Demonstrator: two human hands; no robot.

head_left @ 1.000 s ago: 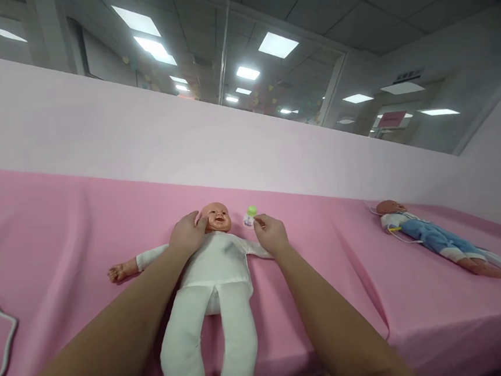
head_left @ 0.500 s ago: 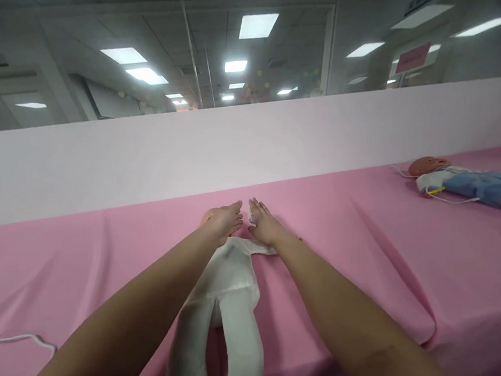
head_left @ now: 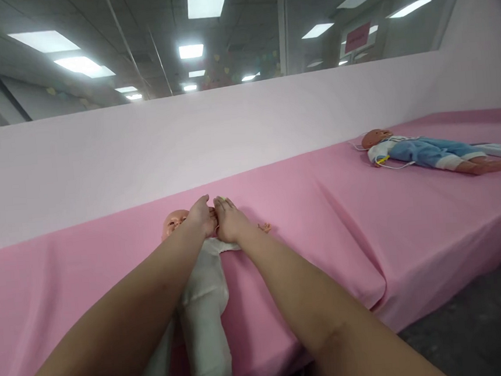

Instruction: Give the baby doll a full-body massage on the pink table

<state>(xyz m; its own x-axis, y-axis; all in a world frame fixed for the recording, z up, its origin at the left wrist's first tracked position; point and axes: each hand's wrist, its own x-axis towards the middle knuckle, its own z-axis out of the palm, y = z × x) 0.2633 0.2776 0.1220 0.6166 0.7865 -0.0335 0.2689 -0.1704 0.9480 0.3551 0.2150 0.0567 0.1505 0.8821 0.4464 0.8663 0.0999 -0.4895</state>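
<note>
A baby doll (head_left: 200, 286) in a white suit lies on its back on the pink-covered table (head_left: 305, 206). Its head (head_left: 173, 223) points toward the wall. My left hand (head_left: 200, 216) rests against the right side of the doll's face with its fingers curled. My right hand (head_left: 229, 220) lies right beside it, touching it, fingers stretched forward over the doll's shoulder. The doll's small hand (head_left: 264, 228) shows just right of my right wrist. Whatever is under my palms is hidden.
A second doll (head_left: 423, 152) in blue clothes with a thin white cord lies far right on the same table. A pale pink wall (head_left: 227, 125) runs behind the table. Dark floor (head_left: 485, 319) shows at the lower right, past the table's front edge.
My hands have come together beside the doll's head. The small green-capped bottle near my right fingers a second ago is out of sight. My view has swung left and lower.
</note>
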